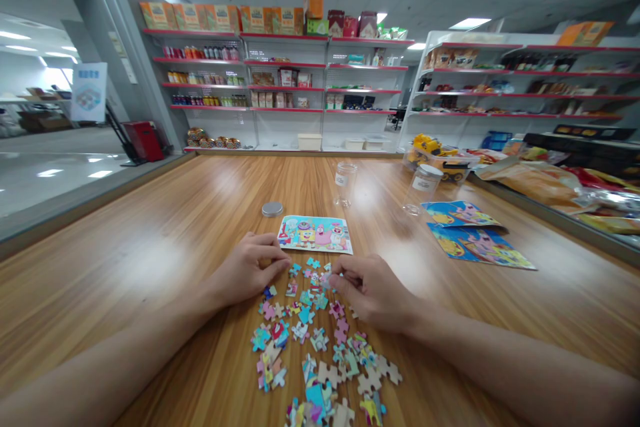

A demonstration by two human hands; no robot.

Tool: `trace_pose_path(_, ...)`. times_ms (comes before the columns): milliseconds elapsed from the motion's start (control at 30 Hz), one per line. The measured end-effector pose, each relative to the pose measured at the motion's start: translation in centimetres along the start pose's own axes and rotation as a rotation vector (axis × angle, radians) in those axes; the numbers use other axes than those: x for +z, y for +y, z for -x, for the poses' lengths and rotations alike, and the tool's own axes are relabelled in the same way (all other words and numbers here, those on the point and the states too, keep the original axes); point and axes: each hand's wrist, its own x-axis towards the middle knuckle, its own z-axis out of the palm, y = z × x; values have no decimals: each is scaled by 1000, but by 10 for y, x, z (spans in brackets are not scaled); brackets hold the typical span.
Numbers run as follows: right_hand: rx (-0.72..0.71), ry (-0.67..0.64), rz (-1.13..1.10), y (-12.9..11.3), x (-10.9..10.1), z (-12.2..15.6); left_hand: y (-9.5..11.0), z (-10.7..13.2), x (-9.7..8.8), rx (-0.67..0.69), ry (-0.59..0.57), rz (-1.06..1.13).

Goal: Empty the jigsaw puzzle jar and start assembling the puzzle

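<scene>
Head view: puzzle pieces [310, 347] over desk [150, 247]
Left hand [250, 273]: fingers together, tips on desk
Right hand [367, 290]: pinching one piece [330, 280]

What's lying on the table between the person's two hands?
Loose jigsaw pieces lie between the left hand and right hand, in the head view.

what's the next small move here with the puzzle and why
Probably slide the piece at the fingertips of the right hand toward the small cluster between it and the left hand, comparing with the picture card just beyond. The other pieces lie scattered and unjoined, some face down.
</scene>
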Motion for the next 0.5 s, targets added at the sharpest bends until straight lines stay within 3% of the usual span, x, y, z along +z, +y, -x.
trace_pose_path(167, 42, -14, 91, 8, -2, -2, 5, 2, -1, 112, -73, -49)
trace_pose_path(333, 39, 3, 79, 5, -1, -1, 8, 2, -7, 110, -190, -34)
trace_pose_path(500, 78, 103, 73, 9, -8, -4, 10, 2, -14, 108, -250, 180)
